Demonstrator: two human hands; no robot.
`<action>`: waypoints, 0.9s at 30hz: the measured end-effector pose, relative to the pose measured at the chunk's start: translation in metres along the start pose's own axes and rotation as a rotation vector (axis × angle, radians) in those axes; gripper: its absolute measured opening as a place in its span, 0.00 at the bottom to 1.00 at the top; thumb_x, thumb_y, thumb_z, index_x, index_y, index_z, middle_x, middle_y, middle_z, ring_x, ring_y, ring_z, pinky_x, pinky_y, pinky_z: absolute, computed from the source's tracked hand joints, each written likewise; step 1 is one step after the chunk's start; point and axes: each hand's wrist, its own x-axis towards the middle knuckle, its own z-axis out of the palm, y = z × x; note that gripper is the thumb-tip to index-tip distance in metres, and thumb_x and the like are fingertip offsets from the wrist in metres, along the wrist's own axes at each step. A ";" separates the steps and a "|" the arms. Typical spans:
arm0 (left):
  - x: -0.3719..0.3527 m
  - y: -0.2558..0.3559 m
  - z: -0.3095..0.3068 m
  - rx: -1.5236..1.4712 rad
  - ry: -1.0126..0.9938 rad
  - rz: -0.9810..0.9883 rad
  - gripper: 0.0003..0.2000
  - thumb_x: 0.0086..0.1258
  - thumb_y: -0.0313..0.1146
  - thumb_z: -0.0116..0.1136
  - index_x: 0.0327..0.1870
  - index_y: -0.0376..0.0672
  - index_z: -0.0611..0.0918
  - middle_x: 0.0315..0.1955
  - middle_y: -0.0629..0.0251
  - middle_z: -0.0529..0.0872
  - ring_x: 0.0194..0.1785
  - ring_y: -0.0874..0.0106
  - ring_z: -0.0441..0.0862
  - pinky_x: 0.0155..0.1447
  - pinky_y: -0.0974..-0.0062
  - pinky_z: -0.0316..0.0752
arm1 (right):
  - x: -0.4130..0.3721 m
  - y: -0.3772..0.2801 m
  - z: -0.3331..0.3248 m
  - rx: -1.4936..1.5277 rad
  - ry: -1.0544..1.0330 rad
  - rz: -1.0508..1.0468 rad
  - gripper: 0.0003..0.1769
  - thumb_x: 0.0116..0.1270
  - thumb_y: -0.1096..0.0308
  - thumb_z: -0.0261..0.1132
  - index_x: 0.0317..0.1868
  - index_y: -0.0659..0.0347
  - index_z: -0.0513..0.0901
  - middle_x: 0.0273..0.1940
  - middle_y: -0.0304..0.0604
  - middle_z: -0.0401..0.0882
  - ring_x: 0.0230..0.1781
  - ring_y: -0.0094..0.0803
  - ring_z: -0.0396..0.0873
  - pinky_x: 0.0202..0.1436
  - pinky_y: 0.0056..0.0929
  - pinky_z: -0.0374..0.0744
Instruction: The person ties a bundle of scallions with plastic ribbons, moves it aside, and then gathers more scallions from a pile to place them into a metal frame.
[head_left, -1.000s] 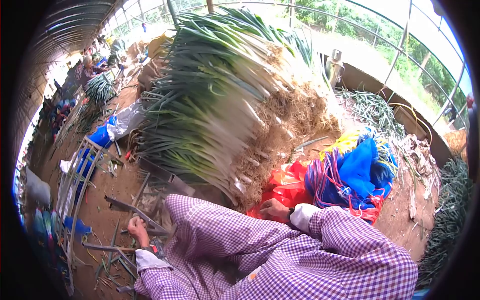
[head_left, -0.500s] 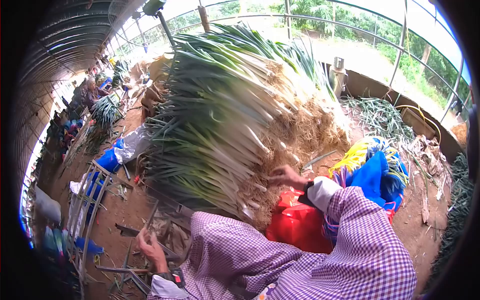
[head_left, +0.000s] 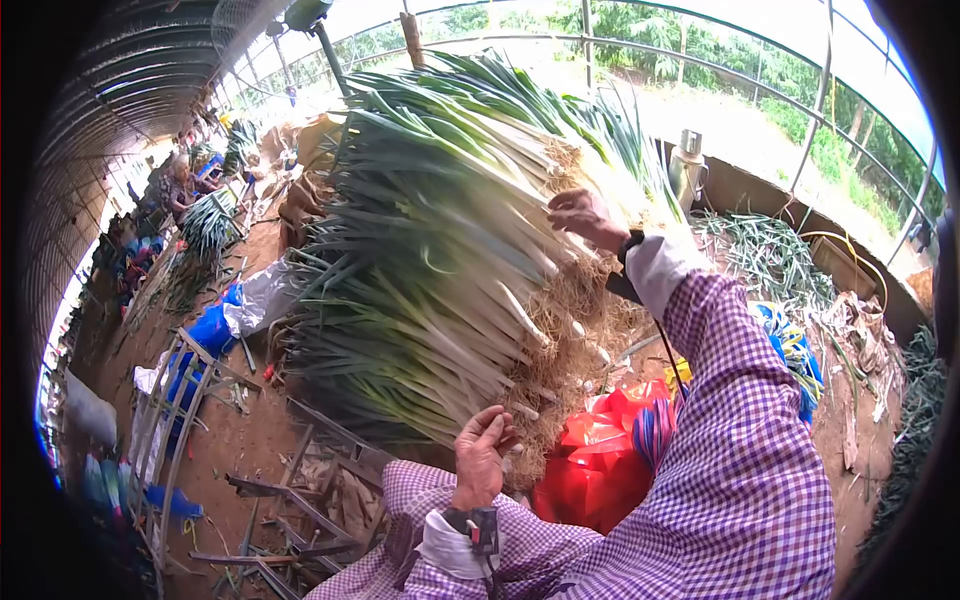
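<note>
A big heap of long green onions (head_left: 440, 240) fills the middle, leaves to the left and pale stems running to brown roots (head_left: 600, 310) on the right. My right hand (head_left: 588, 217) is over the upper stems near the root ends, fingers stretched out and slightly bent, with nothing visible in them. Low in front of the heap, my left hand (head_left: 483, 458) has its fingers curled and thumb pressed toward them, beside the lowest root ends. Whatever those fingers may hold cannot be made out.
Red plastic (head_left: 595, 465) lies before me, with coloured ties (head_left: 655, 432) on its right. Behind the heap stands a metal flask (head_left: 687, 170). Loose leaves (head_left: 765, 250) cover ground at right. A wooden frame (head_left: 180, 400) and broken slats (head_left: 300, 510) lie left. A person (head_left: 182, 185) sits farther back.
My right hand has moved from the lower roots up and away to the upper stems. My left hand has risen and come right, from above the slats to the heap's near edge.
</note>
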 end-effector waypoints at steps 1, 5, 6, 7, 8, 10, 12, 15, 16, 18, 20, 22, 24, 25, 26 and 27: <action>0.007 -0.008 -0.009 -0.028 0.015 -0.063 0.09 0.76 0.27 0.58 0.52 0.40 0.82 0.39 0.65 0.87 0.38 0.72 0.86 0.45 0.70 0.84 | 0.012 0.007 -0.005 -0.035 -0.017 -0.025 0.16 0.65 0.63 0.70 0.48 0.66 0.86 0.38 0.49 0.89 0.36 0.31 0.86 0.41 0.28 0.84; 0.017 -0.033 -0.041 -0.044 0.163 -0.171 0.07 0.76 0.30 0.57 0.50 0.41 0.82 0.38 0.66 0.87 0.37 0.72 0.85 0.41 0.70 0.80 | 0.060 0.023 -0.013 -0.478 0.172 -0.061 0.11 0.62 0.60 0.66 0.43 0.48 0.89 0.40 0.43 0.89 0.41 0.40 0.85 0.48 0.40 0.82; 0.018 -0.039 -0.050 -0.002 0.218 -0.179 0.06 0.76 0.29 0.57 0.49 0.41 0.82 0.39 0.66 0.87 0.37 0.72 0.85 0.41 0.71 0.79 | 0.072 0.028 -0.013 -0.499 0.223 -0.090 0.11 0.62 0.61 0.66 0.43 0.48 0.89 0.40 0.44 0.88 0.42 0.42 0.85 0.48 0.41 0.82; 0.023 -0.043 -0.053 0.049 0.254 -0.140 0.06 0.76 0.29 0.57 0.48 0.40 0.82 0.38 0.65 0.87 0.37 0.73 0.85 0.40 0.72 0.79 | 0.085 0.031 -0.012 -0.519 0.274 -0.121 0.11 0.62 0.61 0.65 0.43 0.48 0.89 0.40 0.46 0.88 0.42 0.45 0.85 0.49 0.41 0.82; 0.027 -0.047 -0.056 0.028 0.243 -0.146 0.06 0.76 0.28 0.57 0.48 0.40 0.82 0.38 0.65 0.87 0.37 0.73 0.85 0.40 0.72 0.79 | 0.095 0.035 -0.010 -0.538 0.327 -0.154 0.11 0.62 0.62 0.65 0.43 0.48 0.89 0.41 0.47 0.88 0.43 0.47 0.85 0.49 0.42 0.82; 0.031 -0.042 -0.049 -0.013 0.221 -0.157 0.06 0.76 0.28 0.57 0.47 0.40 0.82 0.37 0.65 0.87 0.36 0.73 0.85 0.40 0.73 0.79 | 0.105 0.029 -0.006 -0.626 0.362 -0.175 0.14 0.62 0.66 0.64 0.49 0.53 0.85 0.47 0.53 0.85 0.49 0.52 0.83 0.53 0.45 0.81; 0.036 -0.043 -0.044 -0.008 0.227 -0.154 0.06 0.75 0.28 0.58 0.48 0.39 0.83 0.37 0.64 0.87 0.34 0.74 0.85 0.40 0.74 0.79 | 0.117 0.027 0.003 -0.658 0.447 -0.266 0.16 0.62 0.67 0.63 0.51 0.56 0.83 0.50 0.54 0.84 0.52 0.51 0.82 0.56 0.45 0.80; 0.046 -0.051 -0.048 0.031 0.229 -0.134 0.07 0.75 0.27 0.58 0.49 0.37 0.83 0.37 0.63 0.87 0.34 0.73 0.85 0.39 0.76 0.80 | 0.140 0.036 0.014 -0.712 0.407 -0.200 0.16 0.63 0.72 0.59 0.52 0.63 0.81 0.50 0.60 0.82 0.54 0.53 0.80 0.57 0.47 0.78; 0.048 -0.050 -0.047 0.036 0.230 -0.141 0.07 0.75 0.27 0.58 0.49 0.37 0.83 0.37 0.63 0.87 0.34 0.73 0.85 0.39 0.76 0.80 | 0.147 0.041 0.016 -0.730 0.405 -0.195 0.16 0.63 0.72 0.59 0.51 0.63 0.81 0.50 0.61 0.82 0.54 0.54 0.80 0.57 0.48 0.78; 0.050 -0.049 -0.044 0.042 0.233 -0.151 0.07 0.74 0.27 0.58 0.49 0.37 0.83 0.37 0.63 0.87 0.34 0.74 0.85 0.39 0.75 0.80 | 0.156 0.052 0.021 -0.808 0.433 -0.174 0.15 0.64 0.72 0.56 0.49 0.64 0.82 0.50 0.63 0.81 0.53 0.56 0.80 0.56 0.49 0.78; 0.054 -0.050 -0.048 0.064 0.231 -0.149 0.08 0.74 0.27 0.59 0.50 0.37 0.83 0.38 0.64 0.87 0.35 0.74 0.84 0.40 0.75 0.81 | 0.165 0.061 0.027 -0.832 0.489 -0.144 0.14 0.65 0.71 0.56 0.48 0.64 0.82 0.50 0.63 0.80 0.52 0.55 0.80 0.55 0.50 0.78; 0.055 -0.049 -0.047 0.085 0.206 -0.147 0.08 0.73 0.27 0.59 0.50 0.38 0.83 0.39 0.64 0.87 0.38 0.74 0.84 0.44 0.74 0.80 | 0.167 0.055 0.022 -0.898 0.372 -0.090 0.15 0.64 0.69 0.56 0.49 0.62 0.82 0.50 0.63 0.81 0.53 0.54 0.81 0.55 0.49 0.79; 0.057 -0.049 -0.044 0.085 0.205 -0.148 0.09 0.73 0.27 0.60 0.50 0.37 0.83 0.39 0.64 0.88 0.37 0.74 0.84 0.43 0.74 0.80 | 0.170 0.046 0.020 -0.896 0.321 -0.010 0.16 0.64 0.69 0.57 0.52 0.61 0.80 0.51 0.63 0.81 0.54 0.54 0.81 0.55 0.49 0.79; 0.057 -0.050 -0.045 0.082 0.205 -0.148 0.09 0.73 0.27 0.60 0.50 0.37 0.83 0.39 0.64 0.88 0.37 0.74 0.84 0.43 0.74 0.80 | 0.167 0.044 0.020 -0.833 0.289 0.053 0.18 0.64 0.67 0.58 0.53 0.61 0.79 0.52 0.63 0.81 0.55 0.54 0.81 0.56 0.48 0.79; 0.058 -0.051 -0.044 0.081 0.204 -0.146 0.09 0.73 0.27 0.60 0.50 0.37 0.83 0.39 0.64 0.88 0.36 0.74 0.84 0.43 0.74 0.80 | 0.163 0.041 0.019 -0.769 0.259 0.114 0.20 0.64 0.65 0.59 0.55 0.61 0.78 0.52 0.62 0.82 0.56 0.53 0.81 0.57 0.47 0.79; 0.059 -0.052 -0.044 0.086 0.199 -0.144 0.09 0.73 0.27 0.60 0.50 0.37 0.83 0.39 0.63 0.88 0.36 0.74 0.84 0.42 0.74 0.81 | 0.162 0.042 0.018 -0.703 0.231 0.173 0.22 0.63 0.63 0.60 0.57 0.61 0.77 0.53 0.61 0.82 0.57 0.53 0.81 0.58 0.46 0.79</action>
